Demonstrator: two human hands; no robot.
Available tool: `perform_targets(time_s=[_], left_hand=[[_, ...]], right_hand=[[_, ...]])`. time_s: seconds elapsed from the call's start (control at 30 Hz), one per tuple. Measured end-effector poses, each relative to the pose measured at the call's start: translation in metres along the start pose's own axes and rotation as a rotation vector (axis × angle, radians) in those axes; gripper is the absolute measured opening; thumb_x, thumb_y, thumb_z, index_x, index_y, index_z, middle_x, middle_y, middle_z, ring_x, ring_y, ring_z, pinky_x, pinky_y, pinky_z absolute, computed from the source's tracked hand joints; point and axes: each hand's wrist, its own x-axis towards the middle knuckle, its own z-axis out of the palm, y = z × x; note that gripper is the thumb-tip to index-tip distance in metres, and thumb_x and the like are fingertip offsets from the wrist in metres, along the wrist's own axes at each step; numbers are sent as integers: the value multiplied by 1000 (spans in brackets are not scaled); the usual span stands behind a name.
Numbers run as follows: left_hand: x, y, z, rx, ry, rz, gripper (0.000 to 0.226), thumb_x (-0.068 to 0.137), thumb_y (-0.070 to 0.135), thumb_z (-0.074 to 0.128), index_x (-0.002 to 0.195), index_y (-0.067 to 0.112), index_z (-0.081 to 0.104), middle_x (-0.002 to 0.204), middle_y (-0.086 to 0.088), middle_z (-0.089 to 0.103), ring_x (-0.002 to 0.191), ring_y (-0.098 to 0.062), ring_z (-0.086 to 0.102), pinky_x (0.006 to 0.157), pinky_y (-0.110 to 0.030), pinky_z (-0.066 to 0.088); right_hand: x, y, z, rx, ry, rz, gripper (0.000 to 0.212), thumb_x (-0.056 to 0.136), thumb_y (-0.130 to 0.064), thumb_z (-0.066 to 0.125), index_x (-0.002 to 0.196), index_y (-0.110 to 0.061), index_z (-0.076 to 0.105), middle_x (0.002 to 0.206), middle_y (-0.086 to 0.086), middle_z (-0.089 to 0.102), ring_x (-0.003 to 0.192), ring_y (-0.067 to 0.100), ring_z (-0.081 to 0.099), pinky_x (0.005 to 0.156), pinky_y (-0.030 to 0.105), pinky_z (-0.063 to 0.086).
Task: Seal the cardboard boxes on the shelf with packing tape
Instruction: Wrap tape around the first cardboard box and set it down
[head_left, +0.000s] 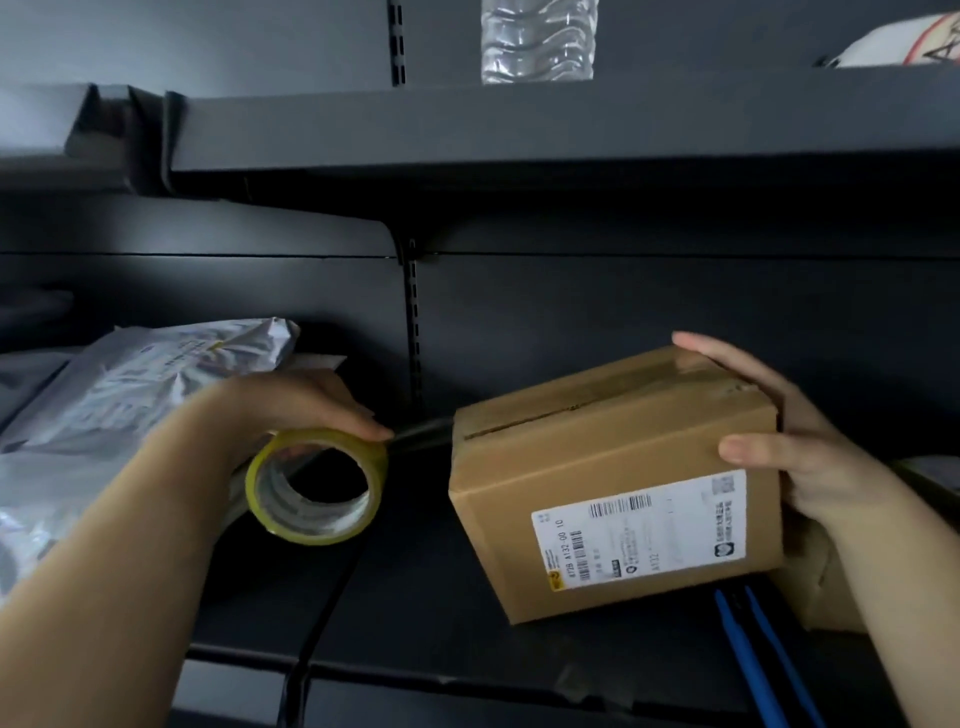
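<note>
A small brown cardboard box (613, 467) with a white shipping label on its front stands tilted on the dark shelf (415, 597). Its top flaps meet at a seam that gapes a little at the left end. My right hand (779, 441) grips the box's right end, fingers over the top edge and thumb on the front face. My left hand (306, 405) holds a roll of clear packing tape (317, 486) with a yellowish rim, left of the box. A strip of tape stretches from the roll to the box's top left corner.
Grey plastic mailer bags (130, 410) are piled at the left of the shelf. A plastic bottle (537, 39) stands on the upper shelf (519, 124). Two blue handles (753, 654) lie at the lower right, next to more cardboard (826, 582).
</note>
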Motion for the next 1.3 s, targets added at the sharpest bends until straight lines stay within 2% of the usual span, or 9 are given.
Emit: perform_targets(time_s=[0.23, 0.4, 0.47, 0.57, 0.67, 0.77, 0.87, 1.07, 1.3], left_hand=[[16, -7, 15, 216, -114, -29, 55, 39, 73, 70, 44, 19, 59, 38, 2, 51, 38, -13, 49, 50, -26, 42], [22, 9, 24, 252, -130, -45, 49, 66, 54, 74, 35, 19, 59, 34, 4, 51, 33, -9, 51, 44, -21, 43], [23, 15, 29, 252, -113, -23, 47, 67, 48, 75, 38, 17, 57, 35, 4, 51, 35, -10, 52, 43, -20, 43], [24, 20, 32, 242, -104, 6, 46, 68, 44, 76, 38, 17, 54, 35, 4, 50, 35, -10, 50, 42, -19, 42], [21, 23, 34, 239, -111, 31, 44, 70, 40, 75, 40, 17, 54, 34, 6, 49, 35, -8, 49, 42, -19, 40], [22, 23, 37, 244, -96, 55, 42, 70, 43, 75, 43, 18, 54, 34, 7, 50, 36, -7, 49, 41, -17, 39], [17, 8, 37, 145, -75, 43, 46, 66, 53, 73, 43, 18, 56, 37, 6, 53, 36, -7, 50, 43, -18, 40], [-12, -32, 12, -662, -143, 191, 66, 38, 73, 75, 47, 9, 61, 41, -8, 53, 33, -17, 49, 38, -18, 41], [-36, 12, -40, -454, -87, 398, 64, 35, 68, 80, 46, 7, 65, 38, -4, 54, 31, -11, 49, 37, -12, 40]], right_hand=[[9, 6, 6, -42, -21, 216, 92, 38, -25, 77, 126, -28, 50, 116, -2, 63, 100, 12, 63, 76, 19, 51], [26, -13, 2, -459, -307, 602, 97, 55, -17, 88, 130, -48, 34, 139, -20, 41, 117, -2, 46, 94, 16, 35], [36, -28, 5, -749, -407, 676, 110, 55, -35, 84, 142, -43, 17, 150, -17, 22, 132, 2, 28, 105, 19, 23], [56, -57, 32, -1085, -492, 509, 135, 35, -68, 70, 143, -45, -9, 152, -20, -9, 130, -9, -8, 107, 20, 0], [83, -58, 82, -1171, -655, 257, 135, 37, -78, 64, 141, -44, -16, 152, -17, -17, 131, -5, -18, 113, 37, -10], [101, -36, 129, -1168, -766, 272, 124, 55, -68, 70, 146, -37, -9, 157, -8, -5, 142, 13, -9, 116, 49, 4], [99, -17, 134, -1020, -686, 212, 114, 58, -55, 78, 147, -33, 11, 144, -8, 25, 135, 13, 20, 111, 37, 26], [89, -29, 91, -724, -473, 81, 104, 47, -40, 85, 137, -39, 32, 127, -16, 38, 118, 3, 39, 100, 24, 34], [75, -48, 78, -286, -306, -195, 90, 45, -31, 77, 128, -27, 43, 122, -2, 54, 109, 12, 56, 90, 26, 46]])
